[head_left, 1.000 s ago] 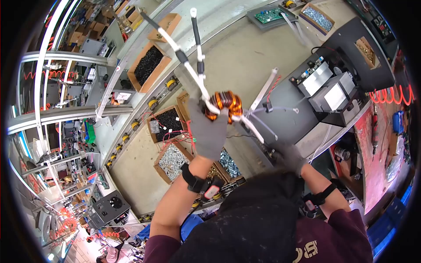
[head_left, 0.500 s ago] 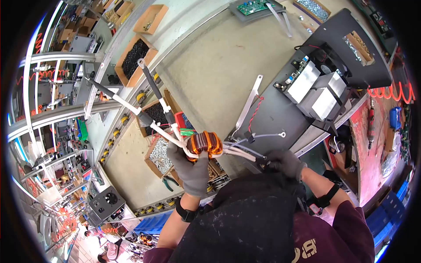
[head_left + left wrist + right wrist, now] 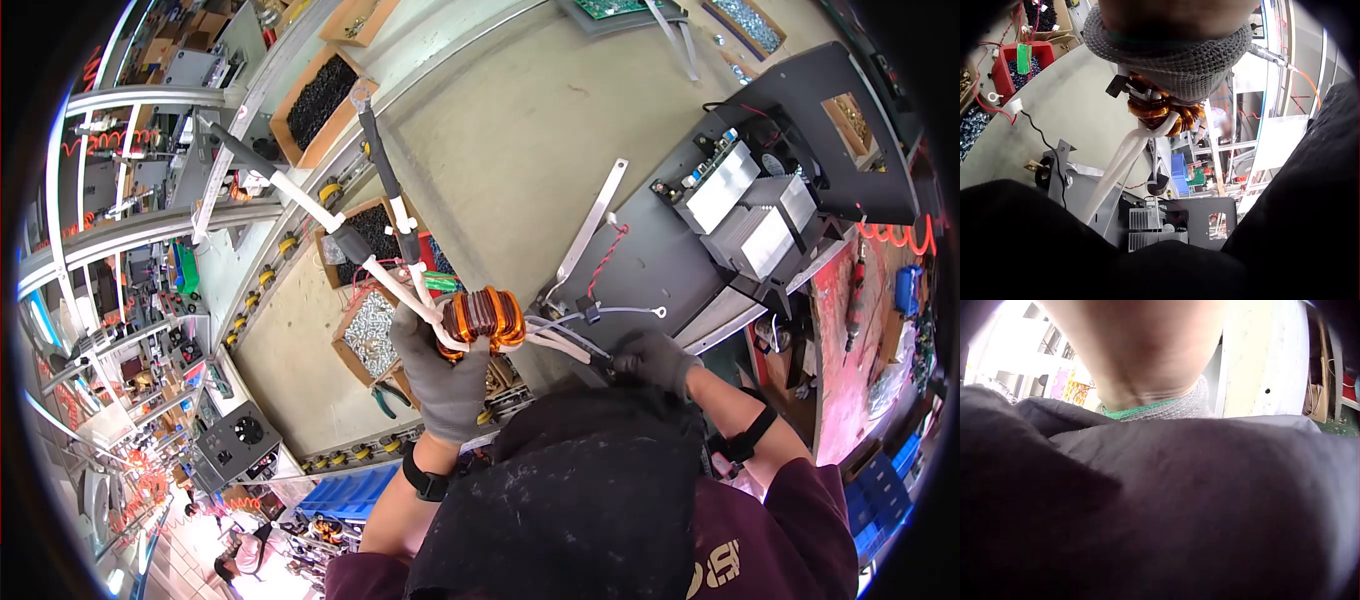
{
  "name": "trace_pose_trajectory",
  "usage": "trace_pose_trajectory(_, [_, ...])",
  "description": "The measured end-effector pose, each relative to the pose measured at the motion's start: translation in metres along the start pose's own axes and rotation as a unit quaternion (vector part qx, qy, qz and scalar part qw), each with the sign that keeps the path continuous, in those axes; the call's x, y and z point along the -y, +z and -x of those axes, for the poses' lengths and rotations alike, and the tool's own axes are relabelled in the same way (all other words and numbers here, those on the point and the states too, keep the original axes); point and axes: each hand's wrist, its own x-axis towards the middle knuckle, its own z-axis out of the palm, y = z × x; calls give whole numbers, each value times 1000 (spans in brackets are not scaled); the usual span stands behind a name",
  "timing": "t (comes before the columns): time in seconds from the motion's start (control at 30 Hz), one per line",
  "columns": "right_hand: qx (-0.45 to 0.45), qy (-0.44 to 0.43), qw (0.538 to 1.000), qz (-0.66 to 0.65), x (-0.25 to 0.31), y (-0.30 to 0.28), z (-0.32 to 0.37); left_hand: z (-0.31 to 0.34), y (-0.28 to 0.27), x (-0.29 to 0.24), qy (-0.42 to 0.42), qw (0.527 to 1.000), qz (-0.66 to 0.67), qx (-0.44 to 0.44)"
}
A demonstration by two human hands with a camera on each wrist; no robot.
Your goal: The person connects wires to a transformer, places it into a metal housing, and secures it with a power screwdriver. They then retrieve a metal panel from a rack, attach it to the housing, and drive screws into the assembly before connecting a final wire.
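In a grey glove, my left hand [image 3: 447, 395] grips a ring-shaped copper coil [image 3: 485, 318], thumb against its near side. Two long white-sleeved leads [image 3: 312, 203] with black sections stick out from the coil to the upper left. Two shorter white leads [image 3: 558, 345] run right, to the fingers of my gloved right hand [image 3: 655, 363], which pinches their dark ends beside the grey metal chassis [image 3: 665, 275]. The left wrist view shows the coil [image 3: 1163, 115] under the glove. Dark cloth hides the right hand's fingers in the right wrist view.
On the chassis stand finned heatsinks [image 3: 760, 225] and an upright black panel [image 3: 860, 140]. A flat metal strip [image 3: 592, 220] and a ring-ended cable [image 3: 630, 312] rise near the coil. Boxes of screws [image 3: 370, 335] and green-handled pliers [image 3: 390, 400] lie left. A circuit board [image 3: 610, 8] sits at the far edge.
My left hand has brought the coil down and left, towards my body, and its long leads now lean further left. The right hand stays near the chassis edge. The camera view has shifted slightly.
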Motion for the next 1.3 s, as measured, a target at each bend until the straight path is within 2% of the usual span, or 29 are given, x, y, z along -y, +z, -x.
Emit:
trace_pose_trajectory(0.07, [-35,38,991,126,5,4,-2,5,-3,1,-1,1000,-4,-8])
trace_pose_trajectory(0.1, [-34,37,990,128,6,4,-3,6,-3,2,2,1000,-7,-14])
trace_pose_trajectory(0.17, [-43,68,996,47,7,7,-3,8,-5,3,-9,1000,6,-17])
trace_pose_trajectory(0.2, [-42,68,996,48,11,8,-3,9,-6,3,-19,999,19,-17])
trace_pose_trajectory(0.27, [-79,150,978,119,24,11,-3,10,-5,3,-18,999,25,-18])
trace_pose_trajectory(0.3, [-79,150,978,118,27,11,-6,11,-5,2,-16,999,32,-18])
trace_pose_trajectory(0.37, [-10,207,971,120,31,5,-12,8,-5,-1,1,1000,3,-13])
trace_pose_trajectory(0.4, [-11,206,971,121,32,5,-10,7,-5,-3,18,999,-27,-6])
trace_pose_trajectory(0.47, [-66,138,983,98,30,5,-2,5,-4,-6,12,1000,-16,-8])
trace_pose_trajectory(0.5, [-65,137,983,100,25,4,0,5,-3,-6,6,1000,-8,-7])
trace_pose_trajectory(0.6, [-40,127,991,-31,8,3,2,4,-2,-3,19,1000,11,-7])
trace_pose_trajectory(0.67, [-97,60,992,51,4,7,3,3,-2,-5,30,999,24,1])
trace_pose_trajectory(0.7, [-97,57,992,52,9,5,4,2,-2,-8,32,999,24,-1])
trace_pose_trajectory(0.77, [-21,149,985,-84,22,-1,10,0,-2,-13,4,1000,26,12])
trace_pose_trajectory(0.8, [-22,148,985,-83,19,0,9,0,-1,-12,6,999,49,6])
trace_pose_trajectory(0.87, [-96,84,991,34,10,4,8,1,-3,-13,8,1000,24,12])
trace_pose_trajectory(0.9, [-97,81,991,35,7,2,13,0,-4,-15,13,1000,-2,18])
trace_pose_trajectory(0.97, [-57,-92,991,74,9,-4,27,-6,-6,-18,14,999,-9,28])
trace_pose_trajectory(1.03, [-129,61,983,-118,55,-34,50,-14,-5,-24,-27,997,-4,71])
trace_pose_trajectory(1.07, [-266,-37,963,-14,80,-52,63,-21,-3,-29,8,995,-10,98])
trace_pose_trajectory(1.1, [-390,-134,907,87,103,-64,74,-28,-1,-33,40,991,-17,126])
trace_pose_trajectory(1.17, [-397,-178,897,84,141,-71,81,-38,23,-39,42,976,102,187])
trace_pose_trajectory(1.23, [-369,-230,901,-8,137,-92,83,-54,36,-59,121,967,-19,221])
trace_pose_trajectory(1.27, [-299,-215,929,-32,130,-110,93,-61,43,-56,118,956,-17,267])
trace_pose_trajectory(1.3, [-201,-141,966,80,139,-133,117,-68,50,-58,119,958,-14,262])
